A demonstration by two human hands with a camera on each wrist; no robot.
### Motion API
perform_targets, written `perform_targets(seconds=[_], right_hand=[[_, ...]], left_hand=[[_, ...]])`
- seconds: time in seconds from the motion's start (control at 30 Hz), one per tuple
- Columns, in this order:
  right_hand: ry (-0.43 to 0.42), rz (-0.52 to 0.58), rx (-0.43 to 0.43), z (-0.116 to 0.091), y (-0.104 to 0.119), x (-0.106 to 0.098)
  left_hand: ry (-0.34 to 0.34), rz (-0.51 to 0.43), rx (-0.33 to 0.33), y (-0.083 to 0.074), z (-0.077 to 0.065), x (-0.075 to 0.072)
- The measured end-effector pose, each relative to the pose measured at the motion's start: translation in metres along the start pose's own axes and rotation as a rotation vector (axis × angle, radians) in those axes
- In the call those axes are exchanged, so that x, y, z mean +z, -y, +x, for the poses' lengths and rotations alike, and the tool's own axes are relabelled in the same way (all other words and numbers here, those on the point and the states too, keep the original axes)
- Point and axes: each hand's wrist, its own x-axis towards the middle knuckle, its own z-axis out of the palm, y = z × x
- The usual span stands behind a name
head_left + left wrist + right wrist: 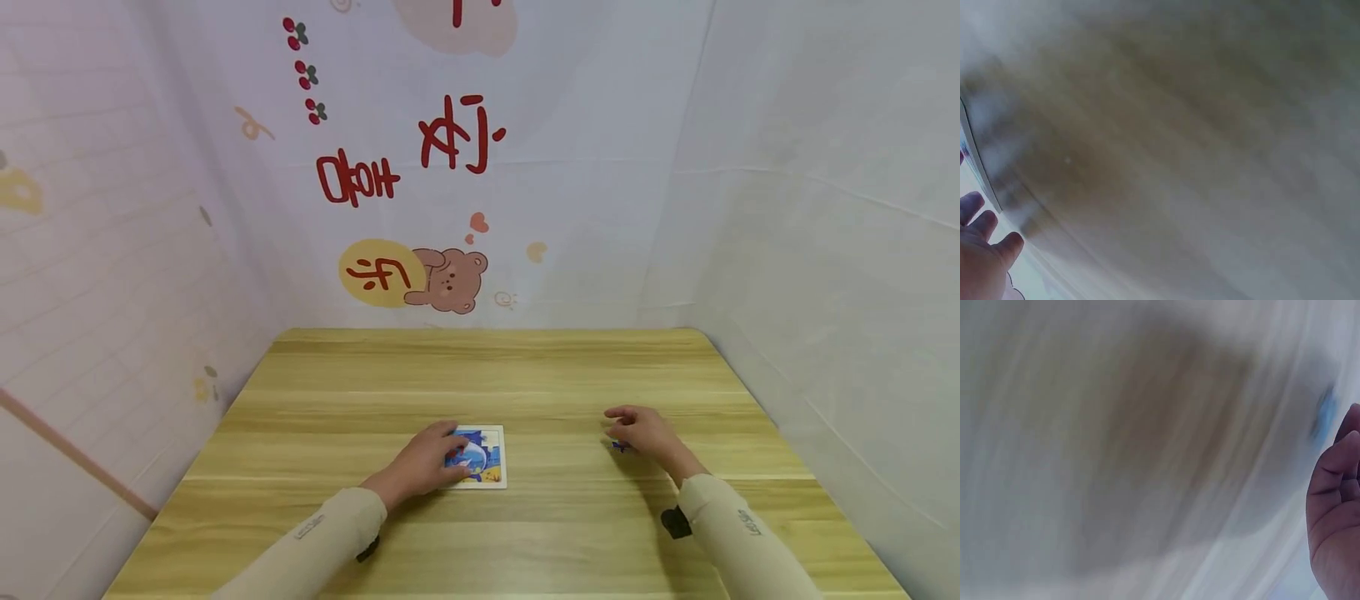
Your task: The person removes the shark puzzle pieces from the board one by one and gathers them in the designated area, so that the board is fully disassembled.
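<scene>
A jigsaw puzzle (491, 458) in a white frame lies flat near the middle of the table, showing a blue sea picture with yellow at the bottom. My left hand (429, 458) reaches over its left side with fingers spread across the picture, covering that part. Well to the right, a small blue puzzle piece (621, 447) lies on the wood. Just above it hovers my right hand (647, 432), fingers loosely bent and holding nothing. In the right wrist view the blue piece (1324, 417) appears blurred beside the fingertips.
The wooden table (555, 375) spans the space between white cloth walls. The back wall (585, 208) carries printed red characters and a bear. A dark strap (676, 522) hangs at the right wrist, and pale sleeves cover both arms.
</scene>
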Motion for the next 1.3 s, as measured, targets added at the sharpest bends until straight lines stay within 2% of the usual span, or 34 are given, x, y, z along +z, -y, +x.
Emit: perform_targets(seconds=[0.13, 0.23, 0.4, 0.5, 0.7, 0.9, 1.3], right_hand=[[0.046, 0.098, -0.021, 0.007, 0.023, 0.023], [0.054, 0.133, -0.023, 0.010, 0.039, 0.044], [0.013, 0.106, -0.029, 0.018, 0.065, 0.085], [0.000, 0.099, -0.024, 0.022, 0.078, 0.110], [0.014, 0.094, -0.043, 0.028, 0.091, 0.147], [0.027, 0.066, -0.045, 0.030, 0.093, 0.163], [0.025, -0.081, -0.077, 0.029, 0.102, 0.168]], left_hand=[[-0.019, 0.004, 0.004, 0.004, -0.003, -0.001], [-0.025, -0.008, 0.003, 0.006, -0.006, -0.004], [-0.022, -0.014, 0.014, 0.008, -0.009, -0.008], [-0.023, -0.007, 0.050, 0.009, -0.011, -0.008], [0.005, 0.021, 0.084, 0.011, -0.013, -0.005], [-0.010, 0.062, 0.115, 0.013, -0.014, -0.001], [-0.018, 0.039, 0.134, 0.011, -0.016, -0.004]])
